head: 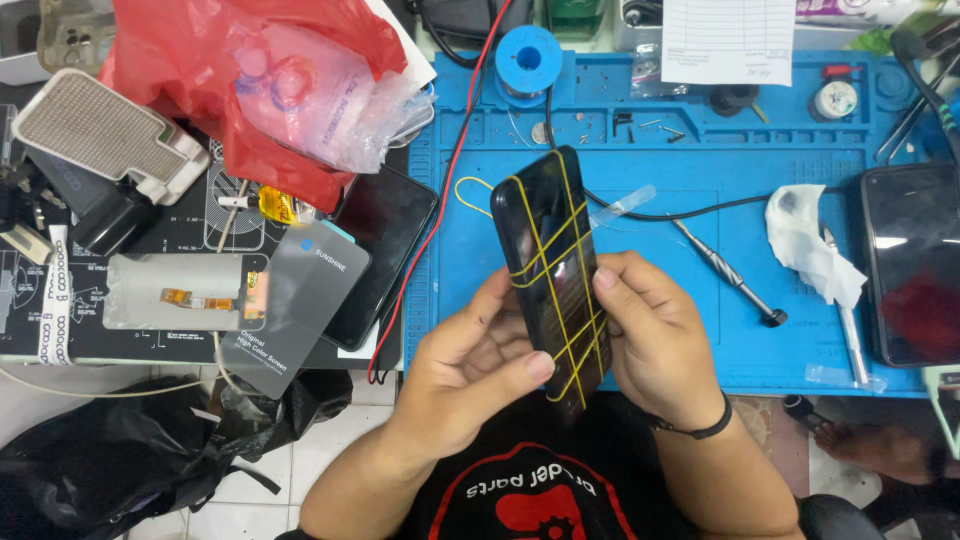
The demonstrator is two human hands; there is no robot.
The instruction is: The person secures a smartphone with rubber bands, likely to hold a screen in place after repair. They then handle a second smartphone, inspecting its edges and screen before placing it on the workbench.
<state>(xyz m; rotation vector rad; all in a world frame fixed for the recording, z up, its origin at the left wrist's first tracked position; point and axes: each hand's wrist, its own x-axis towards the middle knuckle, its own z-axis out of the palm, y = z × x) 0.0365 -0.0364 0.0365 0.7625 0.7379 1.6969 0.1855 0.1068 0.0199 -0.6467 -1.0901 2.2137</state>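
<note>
A black smartphone (545, 225) bound with several yellow rubber bands (552, 262) is held upright over the blue work mat (480, 280). My left hand (470, 365) grips its lower left edge, the thumb pressed across the screen near the bottom. My right hand (655, 335) holds its right edge, with the thumb on the glass at mid-height. A loose yellow band loop (472, 195) sticks out at the phone's upper left. A strip of clear tape (622, 207) juts out behind the phone's top right.
On the mat lie a screwdriver (728, 275), a crumpled white tissue (805, 240), tweezers (850, 325) and a blue solder spool (528, 58). Another dark phone (915, 265) lies at right. A red plastic bag (270, 90), a dark phone (385, 250) and a grey screen package (300, 305) crowd the left.
</note>
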